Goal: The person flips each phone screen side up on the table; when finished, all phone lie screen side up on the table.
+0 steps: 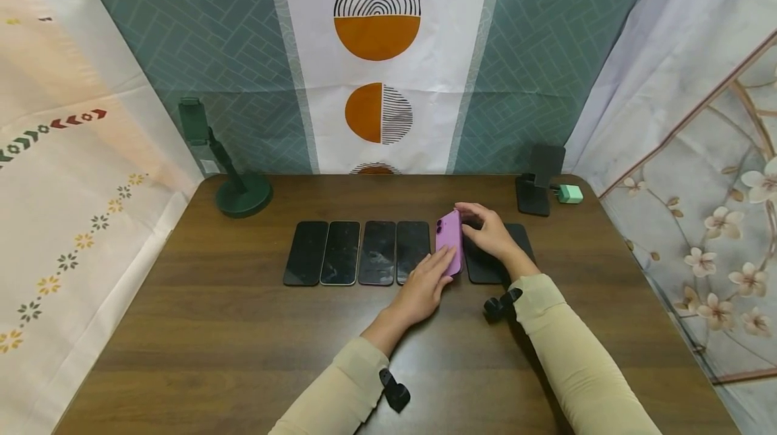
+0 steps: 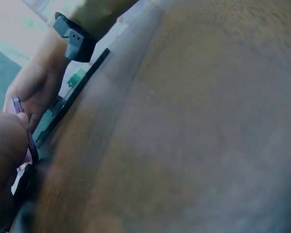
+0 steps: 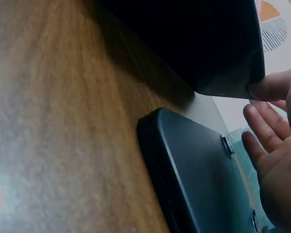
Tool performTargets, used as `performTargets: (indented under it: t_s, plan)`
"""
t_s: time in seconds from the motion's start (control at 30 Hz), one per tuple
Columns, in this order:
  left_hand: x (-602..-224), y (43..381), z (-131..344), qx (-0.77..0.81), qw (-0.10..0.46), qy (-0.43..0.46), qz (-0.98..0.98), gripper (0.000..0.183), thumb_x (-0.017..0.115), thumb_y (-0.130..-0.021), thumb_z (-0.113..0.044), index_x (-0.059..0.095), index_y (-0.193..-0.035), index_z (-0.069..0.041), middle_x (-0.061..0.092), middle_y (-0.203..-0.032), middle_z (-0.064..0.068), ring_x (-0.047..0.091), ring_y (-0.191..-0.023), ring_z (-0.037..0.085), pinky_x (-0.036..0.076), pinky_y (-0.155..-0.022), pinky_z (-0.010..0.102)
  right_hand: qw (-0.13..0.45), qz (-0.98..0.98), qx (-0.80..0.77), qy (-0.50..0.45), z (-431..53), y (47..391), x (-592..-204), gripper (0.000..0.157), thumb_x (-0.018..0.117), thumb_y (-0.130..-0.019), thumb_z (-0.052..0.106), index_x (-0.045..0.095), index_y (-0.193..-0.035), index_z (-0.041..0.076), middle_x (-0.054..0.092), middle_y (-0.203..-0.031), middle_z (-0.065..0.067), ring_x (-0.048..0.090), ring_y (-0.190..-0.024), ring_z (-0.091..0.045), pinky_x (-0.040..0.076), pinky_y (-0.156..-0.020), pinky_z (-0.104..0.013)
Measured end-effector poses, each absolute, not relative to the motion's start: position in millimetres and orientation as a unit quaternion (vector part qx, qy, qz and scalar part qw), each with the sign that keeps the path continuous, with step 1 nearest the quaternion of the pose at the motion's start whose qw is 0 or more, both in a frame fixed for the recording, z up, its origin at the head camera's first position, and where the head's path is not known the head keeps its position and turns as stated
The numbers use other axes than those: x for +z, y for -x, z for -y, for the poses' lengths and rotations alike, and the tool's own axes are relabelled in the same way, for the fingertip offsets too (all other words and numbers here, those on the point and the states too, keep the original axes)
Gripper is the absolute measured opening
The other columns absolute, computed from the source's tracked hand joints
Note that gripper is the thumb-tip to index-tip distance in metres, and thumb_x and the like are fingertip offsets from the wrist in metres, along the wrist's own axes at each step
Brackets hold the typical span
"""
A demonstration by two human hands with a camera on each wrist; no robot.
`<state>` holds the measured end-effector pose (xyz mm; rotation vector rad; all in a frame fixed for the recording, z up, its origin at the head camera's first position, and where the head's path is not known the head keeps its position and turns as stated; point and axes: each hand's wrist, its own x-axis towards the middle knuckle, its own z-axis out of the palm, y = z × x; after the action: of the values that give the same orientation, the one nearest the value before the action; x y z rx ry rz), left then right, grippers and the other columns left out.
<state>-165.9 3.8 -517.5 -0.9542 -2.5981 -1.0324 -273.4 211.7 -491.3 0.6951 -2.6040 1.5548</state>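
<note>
A purple phone [image 1: 448,234] stands tilted up off the table, its purple back and camera facing left in the head view. My left hand [image 1: 425,285] holds its lower left side, fingers along the back. At the top corner my right hand [image 1: 488,233] pinches it; the right wrist view shows the thumb on the dark screen [image 3: 203,48] and the other fingers loosely spread. Beneath the right hand lies a flat black object [image 1: 483,265], with small raised pieces on its surface [image 3: 196,165]. Just left of the purple phone lies a dark phone [image 1: 413,246].
More dark phones lie in the same row: one [image 1: 377,253], another [image 1: 340,253], and the leftmost [image 1: 305,253]. A green stand [image 1: 244,195] is at the table's back left. Back right are a black stand [image 1: 534,195] and a mint-green charger plug [image 1: 570,194].
</note>
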Motion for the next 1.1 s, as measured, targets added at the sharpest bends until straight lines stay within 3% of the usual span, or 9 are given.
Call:
performTargets:
  t_s: [0.33,0.57,0.8,1.1]
  plan:
    - [-518,164,-1,-0.382,0.051,0.285,0.878,0.055,0.054,-0.105,-0.013,0.038,-0.158,-0.018,0.039,-0.159,0.014,0.042,-0.143,0.03,0.039,-0.113,0.049,-0.038,0.807,0.52,-0.279,-208,260,-464,0.047,0.058,-0.095,-0.013,0.045,-0.139,-0.02,0.052,-0.136,-0.039,0.054,-0.122,-0.055,0.042,-0.104,-0.064]
    - [-520,165,4,-0.4,0.068,0.318,0.857,0.055,0.054,-0.103,-0.004,0.039,-0.155,-0.008,0.04,-0.157,0.015,0.045,-0.14,0.029,0.038,-0.115,0.043,-0.067,0.79,0.543,-0.275,-221,273,-488,0.054,0.062,-0.097,-0.005,0.041,-0.147,-0.011,0.052,-0.143,-0.03,0.052,-0.129,-0.046,0.046,-0.108,-0.042]
    - [-515,169,10,-0.418,0.092,0.32,0.846,0.057,0.058,-0.099,0.004,0.041,-0.153,-0.002,0.044,-0.154,0.015,0.046,-0.14,0.028,0.038,-0.115,0.04,-0.058,0.808,0.515,-0.28,-219,281,-493,0.061,0.07,-0.095,0.003,0.041,-0.148,-0.008,0.055,-0.14,-0.029,0.051,-0.13,-0.046,0.039,-0.108,-0.062]
    - [-514,172,15,-0.423,0.111,0.319,0.841,0.057,0.062,-0.097,0.003,0.044,-0.151,0.0,0.048,-0.15,0.02,0.049,-0.137,0.029,0.041,-0.113,0.042,-0.044,0.858,0.433,-0.273,-212,279,-496,0.092,0.089,-0.078,0.014,0.038,-0.153,0.003,0.058,-0.137,-0.022,0.053,-0.129,-0.039,0.037,-0.111,-0.059]
